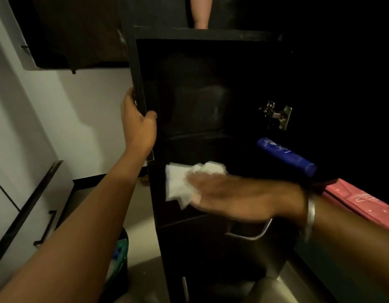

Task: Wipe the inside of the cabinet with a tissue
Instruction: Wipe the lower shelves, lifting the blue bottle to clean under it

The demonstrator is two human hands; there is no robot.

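The dark cabinet [202, 88] stands open in the middle of the view, its inside black and dim. My left hand [137, 121] grips the cabinet's left side panel, thumb in front and fingers wrapped behind the edge. My right hand [239, 193] reaches in from the right, blurred, and presses a crumpled white tissue [182, 182] against the cabinet's lower shelf near its front left corner. The fingers lie fairly flat over the tissue, part of which sticks out to the left of them.
A blue tube [287, 156] lies on the shelf at the right, below a metal door hinge [276, 114]. A pink item [359, 200] sits at the far right. A drawer with a metal handle [250, 232] is below. White cupboards [25, 193] line the left wall.
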